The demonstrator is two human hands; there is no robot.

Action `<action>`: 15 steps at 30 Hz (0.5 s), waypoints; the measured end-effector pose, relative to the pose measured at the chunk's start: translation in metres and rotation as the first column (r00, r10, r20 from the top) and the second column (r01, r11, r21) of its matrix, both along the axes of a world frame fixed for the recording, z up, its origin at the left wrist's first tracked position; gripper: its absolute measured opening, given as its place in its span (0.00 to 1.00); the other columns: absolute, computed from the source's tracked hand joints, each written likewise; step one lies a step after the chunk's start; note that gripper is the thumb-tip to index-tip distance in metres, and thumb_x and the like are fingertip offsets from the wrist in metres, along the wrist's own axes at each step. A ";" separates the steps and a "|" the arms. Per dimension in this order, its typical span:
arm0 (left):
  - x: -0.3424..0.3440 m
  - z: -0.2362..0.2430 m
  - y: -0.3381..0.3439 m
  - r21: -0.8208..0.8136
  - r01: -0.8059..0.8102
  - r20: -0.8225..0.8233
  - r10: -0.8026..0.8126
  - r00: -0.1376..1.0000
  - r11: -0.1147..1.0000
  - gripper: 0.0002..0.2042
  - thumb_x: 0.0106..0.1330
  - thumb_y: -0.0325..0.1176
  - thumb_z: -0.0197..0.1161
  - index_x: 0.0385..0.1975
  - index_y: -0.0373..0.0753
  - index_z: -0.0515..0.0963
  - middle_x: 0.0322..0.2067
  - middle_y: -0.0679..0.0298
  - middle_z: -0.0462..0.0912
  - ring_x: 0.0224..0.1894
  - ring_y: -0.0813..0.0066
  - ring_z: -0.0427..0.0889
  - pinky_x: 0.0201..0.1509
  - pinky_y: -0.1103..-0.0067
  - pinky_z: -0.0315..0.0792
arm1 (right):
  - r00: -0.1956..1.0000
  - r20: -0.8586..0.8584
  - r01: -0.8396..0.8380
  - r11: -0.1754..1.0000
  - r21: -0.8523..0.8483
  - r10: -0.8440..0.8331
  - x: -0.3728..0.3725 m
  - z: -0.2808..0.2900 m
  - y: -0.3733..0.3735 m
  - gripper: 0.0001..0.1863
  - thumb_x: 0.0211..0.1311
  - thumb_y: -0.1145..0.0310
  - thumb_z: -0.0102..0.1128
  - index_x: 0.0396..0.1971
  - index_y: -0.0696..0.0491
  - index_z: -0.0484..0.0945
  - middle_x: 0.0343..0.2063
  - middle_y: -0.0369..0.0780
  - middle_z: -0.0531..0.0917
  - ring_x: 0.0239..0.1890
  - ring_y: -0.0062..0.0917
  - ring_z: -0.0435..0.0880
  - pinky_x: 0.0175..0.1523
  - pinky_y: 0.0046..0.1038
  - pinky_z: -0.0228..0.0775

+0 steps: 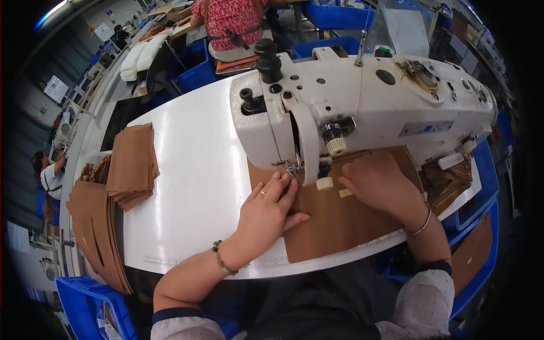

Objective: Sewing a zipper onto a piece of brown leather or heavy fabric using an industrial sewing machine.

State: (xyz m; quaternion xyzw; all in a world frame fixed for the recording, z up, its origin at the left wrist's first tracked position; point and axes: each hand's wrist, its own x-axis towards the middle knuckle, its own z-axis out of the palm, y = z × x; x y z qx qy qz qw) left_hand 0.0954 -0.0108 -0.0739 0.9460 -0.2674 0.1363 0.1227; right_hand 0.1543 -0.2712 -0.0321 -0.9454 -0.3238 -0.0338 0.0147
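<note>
A brown fabric panel [326, 229] lies on the white sewing table [190, 164], its upper left part under the needle area of a white sewing machine [368, 107]. My left hand [260, 218] presses on the panel's left part, fingers extended, with the fingertips right by the metal presser foot [293, 170]. Over the panel's right part, below the machine arm, my right hand [382, 184] is closed with its fingers curled under. Whatever it pinches, if anything, is hidden. Beside its fingers, a small pale yellow patch [345, 193] shows on the brown fabric.
Brown fabric pieces are stacked at the table's left edge [133, 164], with a taller pile [93, 226] beside them. More folded brown pieces [450, 184] lie at the right. Blue bins [93, 306] stand low on both sides. A person in red [235, 25] sits beyond the table.
</note>
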 end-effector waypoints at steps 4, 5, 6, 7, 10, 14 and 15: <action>0.001 -0.001 0.000 -0.005 -0.007 0.011 0.007 1.000 1.000 0.33 0.57 0.52 0.74 0.59 0.36 0.81 0.57 0.57 0.81 0.61 0.58 0.80 0.62 0.70 0.77 | 1.000 -0.022 0.005 1.000 0.020 -0.005 0.011 -0.015 0.007 0.15 0.63 0.59 0.64 0.19 0.50 0.82 0.20 0.41 0.85 0.28 0.39 0.87 0.35 0.39 0.78; 0.002 -0.002 0.000 -0.018 -0.012 -0.032 0.012 0.999 1.000 0.34 0.59 0.53 0.72 0.60 0.35 0.80 0.58 0.56 0.80 0.65 0.57 0.78 0.64 0.66 0.75 | 1.000 -0.002 0.007 0.997 0.071 -0.007 0.012 -0.018 0.008 0.15 0.62 0.60 0.63 0.18 0.51 0.82 0.19 0.42 0.84 0.27 0.39 0.87 0.35 0.40 0.78; 0.002 -0.002 0.000 -0.024 -0.017 -0.088 0.014 0.996 1.000 0.34 0.61 0.55 0.70 0.61 0.35 0.79 0.59 0.54 0.79 0.68 0.56 0.76 0.66 0.62 0.74 | 1.000 -0.009 0.023 0.996 0.092 -0.022 0.012 -0.020 0.008 0.14 0.61 0.60 0.62 0.18 0.51 0.81 0.19 0.42 0.84 0.27 0.39 0.87 0.35 0.40 0.78; 0.002 -0.002 0.000 -0.031 -0.013 -0.079 0.010 0.997 0.999 0.34 0.61 0.55 0.70 0.61 0.35 0.79 0.59 0.54 0.79 0.68 0.56 0.76 0.66 0.62 0.74 | 1.000 0.014 0.015 0.992 0.122 -0.016 0.012 -0.022 0.008 0.14 0.61 0.60 0.62 0.18 0.51 0.81 0.19 0.42 0.84 0.27 0.39 0.87 0.35 0.40 0.78; 0.002 -0.001 0.000 -0.035 -0.011 -0.079 0.008 0.997 0.999 0.34 0.60 0.54 0.71 0.60 0.34 0.80 0.58 0.54 0.79 0.67 0.56 0.76 0.66 0.62 0.74 | 0.999 0.032 0.014 0.983 0.184 -0.020 0.013 -0.025 0.006 0.13 0.60 0.62 0.60 0.18 0.51 0.81 0.19 0.43 0.84 0.26 0.39 0.87 0.34 0.40 0.78; 0.004 0.000 -0.001 -0.033 -0.017 -0.076 0.014 0.997 0.999 0.34 0.60 0.54 0.71 0.59 0.34 0.80 0.57 0.55 0.79 0.67 0.56 0.76 0.66 0.63 0.73 | 0.999 0.037 0.030 0.975 0.219 -0.039 0.015 -0.025 0.006 0.13 0.60 0.63 0.59 0.18 0.51 0.81 0.18 0.43 0.83 0.25 0.39 0.86 0.33 0.40 0.77; 0.004 0.000 -0.001 -0.027 -0.015 -0.089 0.013 0.996 1.000 0.33 0.60 0.54 0.71 0.59 0.34 0.80 0.56 0.55 0.79 0.66 0.56 0.77 0.65 0.64 0.73 | 0.999 0.041 0.016 0.971 0.238 -0.027 0.016 -0.024 0.007 0.13 0.61 0.63 0.58 0.18 0.51 0.81 0.18 0.43 0.83 0.25 0.39 0.86 0.33 0.41 0.77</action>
